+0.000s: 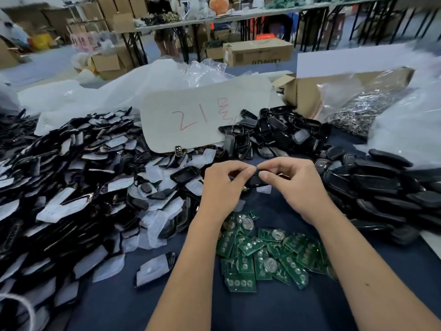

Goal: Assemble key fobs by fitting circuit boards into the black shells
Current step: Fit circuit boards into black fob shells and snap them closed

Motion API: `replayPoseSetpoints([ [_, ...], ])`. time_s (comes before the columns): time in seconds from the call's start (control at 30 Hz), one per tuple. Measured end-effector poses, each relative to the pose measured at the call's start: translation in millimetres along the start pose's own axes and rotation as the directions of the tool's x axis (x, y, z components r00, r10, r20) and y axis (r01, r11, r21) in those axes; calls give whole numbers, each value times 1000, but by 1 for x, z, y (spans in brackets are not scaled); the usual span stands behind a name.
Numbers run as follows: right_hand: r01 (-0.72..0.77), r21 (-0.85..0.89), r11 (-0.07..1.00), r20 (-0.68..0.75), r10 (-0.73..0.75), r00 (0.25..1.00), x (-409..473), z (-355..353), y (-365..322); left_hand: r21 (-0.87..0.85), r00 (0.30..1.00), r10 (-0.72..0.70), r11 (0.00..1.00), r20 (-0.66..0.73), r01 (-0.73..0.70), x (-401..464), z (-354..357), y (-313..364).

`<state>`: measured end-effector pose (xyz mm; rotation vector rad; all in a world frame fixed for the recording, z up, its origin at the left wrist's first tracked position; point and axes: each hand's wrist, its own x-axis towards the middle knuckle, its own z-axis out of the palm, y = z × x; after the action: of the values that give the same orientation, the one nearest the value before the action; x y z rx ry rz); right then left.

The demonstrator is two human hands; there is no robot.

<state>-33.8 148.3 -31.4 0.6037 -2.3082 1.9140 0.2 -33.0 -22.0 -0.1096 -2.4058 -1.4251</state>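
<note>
Black shell (254, 179) sits pinched btwn both yr hands, just above frame centre, over the dark blue table (274, 311). Yr left hand (223, 187) has its grip closed on the shell's left end, thumb & fingers curled round it. Yr right hand (292, 185) grips the right end, thumb pressed on top, fingers closed underneath. Can't tell if a board is already inside; hands cover most of it.

Green circuit boards (265, 254) lie in a loose heap at 6 o'clock from yr hands, btwn yr forearms; some carry round silver coin cells. Big pile of black shells w/ white film (71, 187) fills the 9 o'clock side. One film-covered shell (155, 268) lies apart at 7 o'clock, near yr left forearm. Smaller heap of black parts (274, 132) is at 12 o'clock, and stacked matte black covers (381, 187) are at 3 o'clock. White foam sheet (202, 118) w/ red marks stands at 11–12 o'clock. Cardboard box (300, 91) & a clear bag of metal rings (358, 108) are at 1–2 o'clock.
</note>
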Motion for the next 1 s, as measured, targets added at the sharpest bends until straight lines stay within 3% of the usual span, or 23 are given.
replayPoseSetpoints([
  [0.13, -49, 219, 975, -185, 91, 979, 1, 3, 2, -142, 998, -41, 989, 38, 46, -2, 5, 1],
  [0.23, -78, 327, 942, -242, 163, 956, 1, 6, 3, -183, 999, -42, 982, 13, 44, -1, 13, 2],
  [0.3, -104, 363, 926, -230, 197, 953, 1, 7, 4, -226, 997, -73, 971, 8, 73, 1, 15, 2],
  [0.43, -175, 559, 811, -72, 258, 963, 0, 6, 0, -290, 990, -141, 948, -5, 133, 3, 12, 0],
  [0.87, -163, 652, 740, -16, 228, 974, 0, 5, -3, -419, 981, -166, 888, 97, 191, 1, 11, 7],
  [1.0, -135, 582, 802, -114, 245, 963, 0, 10, -2, -415, 980, -177, 888, 86, 197, 2, 11, 10],
])
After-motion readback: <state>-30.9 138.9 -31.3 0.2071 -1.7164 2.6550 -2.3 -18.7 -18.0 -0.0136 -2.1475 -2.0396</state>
